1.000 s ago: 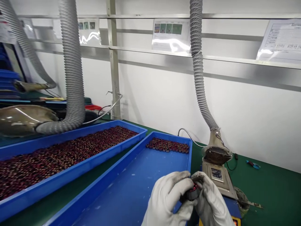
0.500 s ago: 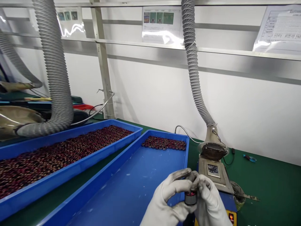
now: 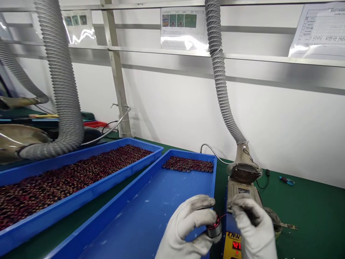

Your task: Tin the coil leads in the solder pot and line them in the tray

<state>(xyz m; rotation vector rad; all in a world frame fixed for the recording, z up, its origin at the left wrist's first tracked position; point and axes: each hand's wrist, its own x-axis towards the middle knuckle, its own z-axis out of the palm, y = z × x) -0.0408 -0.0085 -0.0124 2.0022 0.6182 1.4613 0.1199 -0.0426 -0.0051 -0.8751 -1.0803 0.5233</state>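
Right hand (image 3: 251, 229) moved aside, display (image 3: 236, 245) reading 427

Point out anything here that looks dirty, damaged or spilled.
The gloved left hand and right hand look soiled: dark smudges on white fabric. Pale specks mar the otherwise plain floor of the mostly bare blue tray. No spill stands out.

Papers (image 3: 184, 27): I see several along the top.
Metal post (image 3: 116, 68): upper left of my view.
Small tool (image 3: 289, 182): I spot it lying lower right.
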